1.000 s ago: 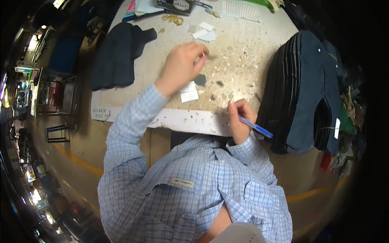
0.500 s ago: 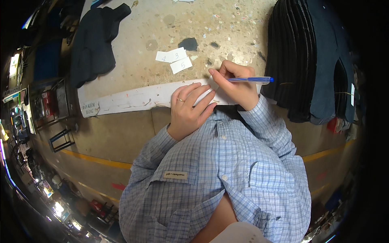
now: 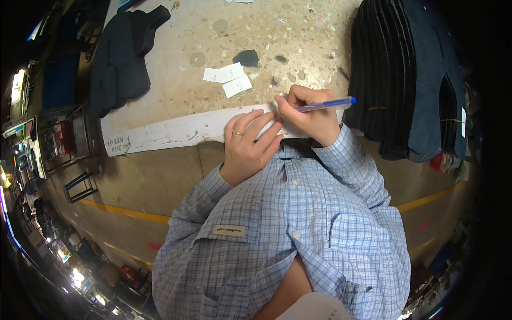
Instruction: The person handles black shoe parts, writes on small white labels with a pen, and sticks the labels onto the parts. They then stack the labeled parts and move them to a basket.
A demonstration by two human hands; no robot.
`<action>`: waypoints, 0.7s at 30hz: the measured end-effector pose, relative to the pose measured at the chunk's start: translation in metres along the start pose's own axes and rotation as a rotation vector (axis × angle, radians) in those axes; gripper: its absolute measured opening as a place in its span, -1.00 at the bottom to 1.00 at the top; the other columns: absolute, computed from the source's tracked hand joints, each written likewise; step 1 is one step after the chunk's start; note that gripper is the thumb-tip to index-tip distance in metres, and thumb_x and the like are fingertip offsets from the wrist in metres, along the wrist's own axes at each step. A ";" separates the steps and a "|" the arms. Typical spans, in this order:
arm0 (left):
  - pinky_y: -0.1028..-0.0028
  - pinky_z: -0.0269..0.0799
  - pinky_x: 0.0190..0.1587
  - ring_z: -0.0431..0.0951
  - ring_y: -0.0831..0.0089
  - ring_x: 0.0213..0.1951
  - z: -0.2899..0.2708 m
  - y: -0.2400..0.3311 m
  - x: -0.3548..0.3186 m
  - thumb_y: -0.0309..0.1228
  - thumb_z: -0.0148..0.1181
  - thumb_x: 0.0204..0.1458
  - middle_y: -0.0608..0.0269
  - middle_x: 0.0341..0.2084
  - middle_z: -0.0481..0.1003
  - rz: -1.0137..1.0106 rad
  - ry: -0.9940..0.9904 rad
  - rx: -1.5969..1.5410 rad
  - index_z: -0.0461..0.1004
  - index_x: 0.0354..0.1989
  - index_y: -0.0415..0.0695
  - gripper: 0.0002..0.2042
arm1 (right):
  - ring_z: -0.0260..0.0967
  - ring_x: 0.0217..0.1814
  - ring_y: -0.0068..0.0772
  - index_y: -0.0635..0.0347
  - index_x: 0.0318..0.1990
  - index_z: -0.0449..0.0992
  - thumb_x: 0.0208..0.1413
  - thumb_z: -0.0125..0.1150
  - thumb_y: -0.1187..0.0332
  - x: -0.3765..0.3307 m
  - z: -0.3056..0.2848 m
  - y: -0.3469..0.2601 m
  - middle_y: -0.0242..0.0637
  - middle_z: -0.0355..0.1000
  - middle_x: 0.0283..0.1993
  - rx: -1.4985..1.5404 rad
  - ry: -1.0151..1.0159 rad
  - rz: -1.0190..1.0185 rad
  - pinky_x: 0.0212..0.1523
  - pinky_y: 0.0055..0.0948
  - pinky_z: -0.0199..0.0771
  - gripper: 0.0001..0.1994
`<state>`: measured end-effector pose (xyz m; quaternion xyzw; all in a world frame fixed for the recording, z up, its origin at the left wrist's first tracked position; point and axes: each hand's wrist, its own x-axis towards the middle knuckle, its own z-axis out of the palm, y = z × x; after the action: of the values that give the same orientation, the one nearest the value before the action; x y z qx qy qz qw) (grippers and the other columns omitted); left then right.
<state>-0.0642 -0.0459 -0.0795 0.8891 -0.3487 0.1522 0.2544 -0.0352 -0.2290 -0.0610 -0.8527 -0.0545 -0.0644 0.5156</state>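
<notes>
My right hand [image 3: 316, 118] pinches a clear pen [image 3: 324, 105] with a blue end at the near edge of the worktable [image 3: 181, 88]. The pen's tip is hidden behind my fingers. Just left of it, my left hand [image 3: 249, 140], with a ring on one finger, rests palm down with its fingers stretched out and slightly apart. A small piece of white paper seems to lie between the hands, mostly covered by them. Beyond my fingers, several white paper slips [image 3: 237, 85] with handwritten marks overlap on the table, touching a scrap of dark cloth [image 3: 247, 58].
Dark fabric pieces [image 3: 125, 61] lie at the table's left side. A thick stack of dark cut fabric [image 3: 381, 80] stands close to my right forearm, partly tied in bundles. On the floor to the left are a dark metal frame [image 3: 81, 186] and a yellow line [image 3: 128, 211].
The pen's blue end has swung slightly up and to the left as my right hand shifts its tilt. My left hand stays in place.
</notes>
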 end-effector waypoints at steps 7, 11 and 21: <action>0.01 -0.07 0.28 0.28 0.24 0.16 -0.028 -0.012 0.048 -0.04 0.16 0.03 0.31 0.10 0.39 0.115 -0.298 0.102 0.45 0.08 -0.07 -0.51 | 0.15 -0.66 -0.83 0.26 -0.57 0.41 0.09 0.30 0.40 -0.006 -0.003 -0.006 -0.51 0.30 -0.71 0.101 0.339 0.004 -0.65 -0.70 0.06 -0.75; -0.02 -0.14 0.32 0.29 0.26 0.17 -0.021 -0.041 0.092 -0.03 0.15 0.03 0.28 0.07 0.41 0.216 -0.331 0.182 0.47 0.04 -0.05 -0.53 | 0.27 -0.64 -0.73 0.29 -0.56 0.46 0.04 0.34 0.38 -0.011 -0.006 -0.007 -0.37 0.38 -0.70 0.167 0.339 0.121 -0.61 -0.65 0.23 -0.76; 0.29 0.40 -0.06 0.53 0.26 -0.17 0.003 -0.176 0.207 -0.20 0.34 -0.10 0.14 -0.27 0.54 -0.143 -0.054 0.166 0.58 -0.20 -0.12 -0.67 | 0.48 -0.48 -0.40 0.11 -0.21 0.61 -0.01 0.35 0.28 -0.021 -0.016 -0.016 -0.22 0.52 -0.42 -0.214 0.155 -0.224 -0.47 -0.50 0.43 -0.79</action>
<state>0.2056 -0.0498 -0.0504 0.9335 -0.2774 0.1379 0.1807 -0.0589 -0.2362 -0.0435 -0.8839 -0.1020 -0.1922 0.4140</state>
